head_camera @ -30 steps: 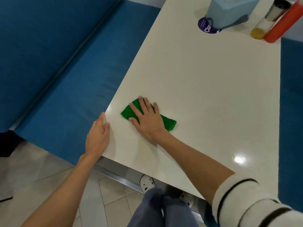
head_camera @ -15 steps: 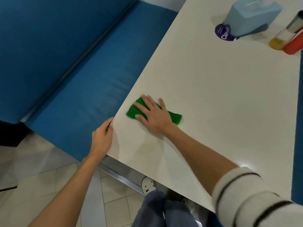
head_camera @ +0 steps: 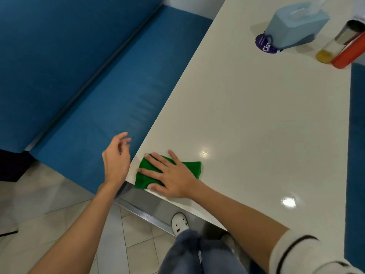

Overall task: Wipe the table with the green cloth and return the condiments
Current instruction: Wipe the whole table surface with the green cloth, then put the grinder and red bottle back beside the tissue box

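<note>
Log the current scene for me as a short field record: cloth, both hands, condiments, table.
cloth: green cloth lies flat at the near left corner of the table
right hand: right hand flat on the cloth, fingers spread, pressing it down
left hand: left hand off the table beside its left edge, fingers loosely curled, holding nothing
condiments: red bottle and shaker with yellow contents side by side at the far right edge
other: blue tissue box at the far end, on a purple round label

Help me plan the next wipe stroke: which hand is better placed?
Right. The right hand lies flat on the green cloth at the table corner; the left hand hangs open beside the edge.
</note>
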`<state>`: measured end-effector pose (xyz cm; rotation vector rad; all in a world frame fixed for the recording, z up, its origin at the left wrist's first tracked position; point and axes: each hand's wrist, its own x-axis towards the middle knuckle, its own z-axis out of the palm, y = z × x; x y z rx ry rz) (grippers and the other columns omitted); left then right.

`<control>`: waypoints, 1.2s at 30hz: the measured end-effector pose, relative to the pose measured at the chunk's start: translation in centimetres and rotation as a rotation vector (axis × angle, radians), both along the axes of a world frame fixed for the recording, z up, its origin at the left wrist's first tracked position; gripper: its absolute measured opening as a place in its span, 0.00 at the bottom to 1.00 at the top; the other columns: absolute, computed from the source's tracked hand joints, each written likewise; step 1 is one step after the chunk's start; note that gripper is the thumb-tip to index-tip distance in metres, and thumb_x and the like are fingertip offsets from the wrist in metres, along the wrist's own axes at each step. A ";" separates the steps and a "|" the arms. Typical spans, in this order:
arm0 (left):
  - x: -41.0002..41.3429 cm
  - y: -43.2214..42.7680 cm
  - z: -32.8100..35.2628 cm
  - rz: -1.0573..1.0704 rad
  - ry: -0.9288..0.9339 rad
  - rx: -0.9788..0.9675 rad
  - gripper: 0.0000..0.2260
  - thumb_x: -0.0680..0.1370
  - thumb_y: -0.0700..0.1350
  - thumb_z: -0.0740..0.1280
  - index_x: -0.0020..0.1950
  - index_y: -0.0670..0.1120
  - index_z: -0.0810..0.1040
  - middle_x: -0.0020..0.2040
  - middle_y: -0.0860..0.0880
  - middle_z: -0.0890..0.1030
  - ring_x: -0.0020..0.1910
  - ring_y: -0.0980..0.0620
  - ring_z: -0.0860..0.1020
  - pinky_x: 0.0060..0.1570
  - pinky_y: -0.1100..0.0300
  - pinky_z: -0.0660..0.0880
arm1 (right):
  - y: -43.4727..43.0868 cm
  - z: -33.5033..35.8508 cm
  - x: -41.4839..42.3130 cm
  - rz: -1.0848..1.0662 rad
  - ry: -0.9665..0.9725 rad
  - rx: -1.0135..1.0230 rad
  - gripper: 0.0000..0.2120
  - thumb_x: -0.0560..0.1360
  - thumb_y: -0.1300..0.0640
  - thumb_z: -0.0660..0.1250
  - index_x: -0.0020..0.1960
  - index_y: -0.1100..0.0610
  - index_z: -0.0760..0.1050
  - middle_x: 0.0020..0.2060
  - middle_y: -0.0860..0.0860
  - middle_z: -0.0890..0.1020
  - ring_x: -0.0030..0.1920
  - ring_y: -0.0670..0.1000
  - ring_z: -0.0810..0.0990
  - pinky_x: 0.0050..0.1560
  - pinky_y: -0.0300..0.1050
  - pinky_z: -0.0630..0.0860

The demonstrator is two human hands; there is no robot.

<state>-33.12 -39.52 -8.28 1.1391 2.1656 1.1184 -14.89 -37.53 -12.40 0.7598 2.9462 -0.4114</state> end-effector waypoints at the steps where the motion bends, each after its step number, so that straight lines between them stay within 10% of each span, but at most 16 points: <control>1: 0.2 0.4 0.3 -0.021 -0.002 0.005 0.13 0.81 0.38 0.56 0.62 0.44 0.76 0.51 0.50 0.81 0.50 0.51 0.81 0.48 0.67 0.72 | 0.2 0.1 1.3 0.009 0.004 0.002 0.26 0.80 0.38 0.48 0.76 0.40 0.52 0.78 0.49 0.49 0.77 0.51 0.47 0.72 0.61 0.38; 11: 6.3 4.4 2.0 -0.442 0.004 -0.061 0.14 0.80 0.39 0.58 0.62 0.50 0.75 0.50 0.53 0.81 0.47 0.51 0.80 0.48 0.53 0.79 | 1.7 3.6 5.9 -0.348 -0.079 -0.125 0.26 0.80 0.37 0.44 0.76 0.38 0.42 0.78 0.50 0.43 0.77 0.52 0.43 0.72 0.64 0.38; 21: 14.1 11.8 4.7 -0.775 -0.009 -0.293 0.11 0.79 0.42 0.60 0.58 0.48 0.79 0.53 0.47 0.81 0.51 0.49 0.78 0.54 0.57 0.75 | 7.6 10.1 15.6 -0.772 -0.028 -0.261 0.16 0.79 0.57 0.56 0.64 0.55 0.75 0.63 0.52 0.78 0.62 0.54 0.74 0.68 0.56 0.62; 30: 23.8 19.2 8.4 -0.969 -0.099 -0.385 0.11 0.79 0.39 0.61 0.57 0.42 0.79 0.51 0.45 0.83 0.47 0.48 0.81 0.35 0.72 0.72 | 13.1 14.0 31.2 -1.077 0.094 -0.324 0.13 0.80 0.59 0.58 0.60 0.56 0.78 0.55 0.54 0.81 0.40 0.44 0.76 0.47 0.38 0.69; 36: 31.4 28.5 9.6 -1.005 -0.075 -0.451 0.11 0.79 0.40 0.62 0.58 0.41 0.79 0.51 0.44 0.83 0.47 0.47 0.81 0.38 0.68 0.73 | 19.6 13.5 39.9 -1.354 0.291 -0.348 0.12 0.78 0.62 0.59 0.54 0.57 0.80 0.47 0.51 0.82 0.53 0.52 0.78 0.54 0.42 0.72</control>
